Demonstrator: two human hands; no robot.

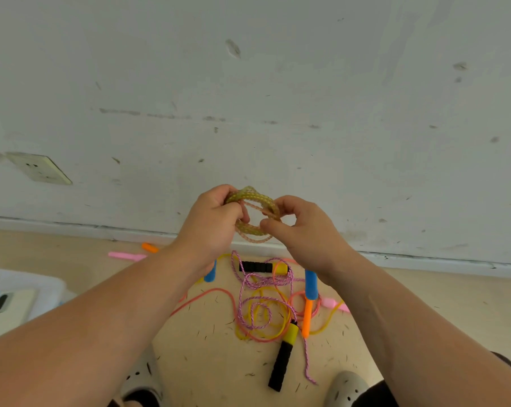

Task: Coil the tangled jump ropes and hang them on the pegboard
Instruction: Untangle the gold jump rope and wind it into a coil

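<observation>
Yellow-pink rope coil [255, 201] gripped in curled fingers [283, 204] of left hand [210, 224] and right hand [304, 233], above tangled ropes [263, 304] on floor [189, 348].

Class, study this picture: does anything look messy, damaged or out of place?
The jump ropes on the floor lie in a tangled heap, pink, yellow and orange cords crossing. Dark flecks litter the floor, and the wall is scuffed.

— The yellow-pink one?
— A small coil [253, 214], upright, left hand [211, 221] gripping one side, right hand [301, 230] the other.
— The rest?
— A tangle [258, 304] on the floor [207, 362]: purple-speckled, yellow and salmon cords intertwined, black-yellow, blue and orange handles [283, 356] among them.
</observation>
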